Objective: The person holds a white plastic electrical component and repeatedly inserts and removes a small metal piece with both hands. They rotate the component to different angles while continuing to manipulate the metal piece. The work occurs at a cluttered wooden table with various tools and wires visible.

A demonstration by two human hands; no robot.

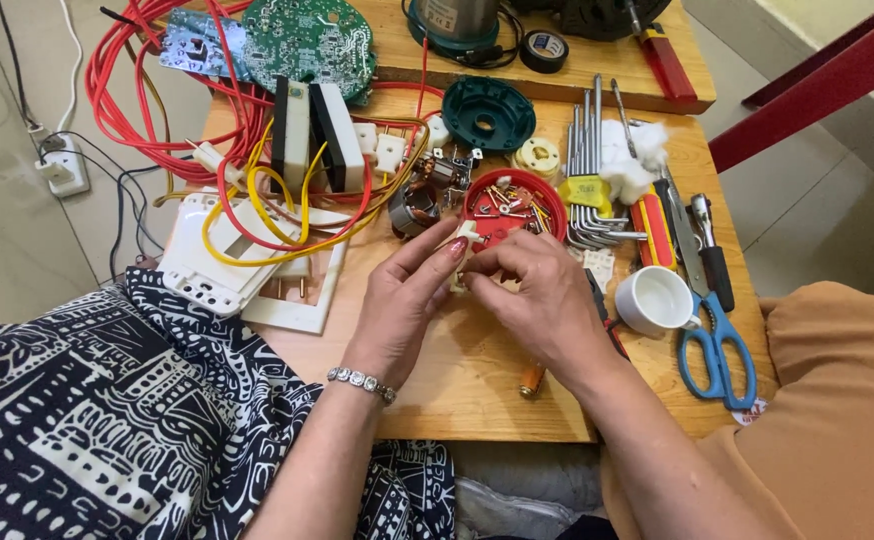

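Small white plastic part (pixel 462 268), mostly hidden, pinched between left hand (pixel 409 300) and right hand (pixel 540 295), beside red lid (pixel 513 208)

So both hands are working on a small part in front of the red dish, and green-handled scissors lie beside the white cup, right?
Not quite: the head view shows the scissors have blue handles. Both the left hand and right hand do work a small part before the red dish, beside the white cup.

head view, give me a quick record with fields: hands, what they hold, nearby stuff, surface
left hand: left hand, fingers on a small white part
right hand: right hand, pinching the same part
part: mostly hidden by fingers, kind unclear
just behind: red lid holding small metal bits
right of hands: white cup, blue scissors, hex keys
left of hands: white plates, red and yellow wires
surface: wooden table
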